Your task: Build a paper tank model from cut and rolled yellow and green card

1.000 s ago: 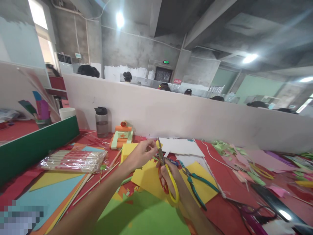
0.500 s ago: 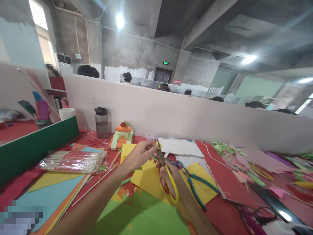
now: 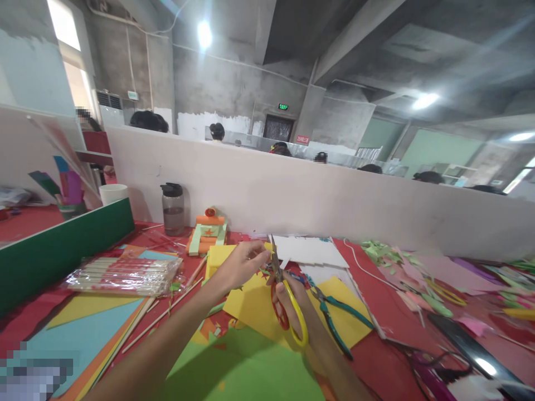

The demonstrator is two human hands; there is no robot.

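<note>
The left hand (image 3: pixel 244 263) pinches a small yellow scrap (image 3: pixel 270 247) between thumb and fingertips, holding it up above the work area, with the fingers bent and drawn close together. The right hand (image 3: pixel 293 295) grasps the scissors (image 3: pixel 276 273), fingers wrapped about the yellow and red loops, the blades pointing away from the person and a little apart at the tips. The scrap is at the blades, just beside their upper end; whether the edges bite into it is too small to tell. Under the hands, yellow paper (image 3: pixel 246 303) lies on the red table (image 3: pixel 393 317), and nearer the person is a green sheet (image 3: pixel 242 367). To the right of the right hand, pliers (image 3: pixel 330 312) with teal handles lie spread on another yellow sheet (image 3: pixel 353 317). Beyond the scissors are white boards (image 3: pixel 309 252). Past the left hand, an orange and pale green model (image 3: pixel 208 236) with a star on its front stands near a dark-lidded bottle (image 3: pixel 173 209), both before the white partition (image 3: pixel 267 186). To the left, a clear-wrapped bundle of sticks (image 3: pixel 125 274) lies beyond blue paper (image 3: pixel 92 337). On the far right, green clippings (image 3: pixel 384 256) lie in a loose heap.
</note>
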